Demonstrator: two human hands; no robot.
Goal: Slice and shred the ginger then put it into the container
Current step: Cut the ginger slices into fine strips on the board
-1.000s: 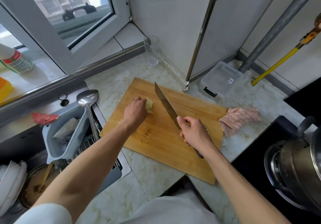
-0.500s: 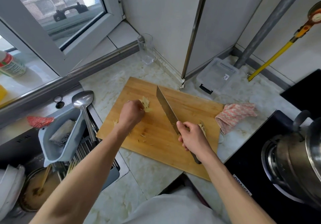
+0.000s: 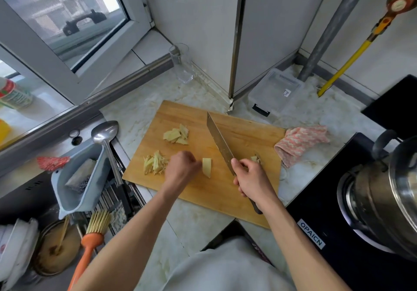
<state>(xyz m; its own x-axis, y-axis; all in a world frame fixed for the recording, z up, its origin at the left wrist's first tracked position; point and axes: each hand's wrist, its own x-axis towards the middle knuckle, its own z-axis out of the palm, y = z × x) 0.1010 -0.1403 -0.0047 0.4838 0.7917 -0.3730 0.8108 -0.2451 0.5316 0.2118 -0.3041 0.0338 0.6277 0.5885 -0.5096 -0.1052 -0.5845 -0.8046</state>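
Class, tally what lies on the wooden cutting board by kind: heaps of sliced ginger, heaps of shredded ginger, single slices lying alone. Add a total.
Heaps of ginger slices: 1
Heaps of ginger shreds: 1
Single slices lying alone: 1
Total: 3

You have one view only, from the wide-angle camera on your head, so no second view overlaps it. It looks steeply down and forward over your forearms onto the rectangular wooden cutting board [image 3: 203, 155], which sits near centre frame at close working range. Your left hand [image 3: 181, 166] and right hand [image 3: 250, 177] enter from the bottom edge. The lens bends straight lines at the margins: the white-framed window [image 3: 67, 31] leans at upper left, and the black stovetop [image 3: 338, 234] fills the lower right.
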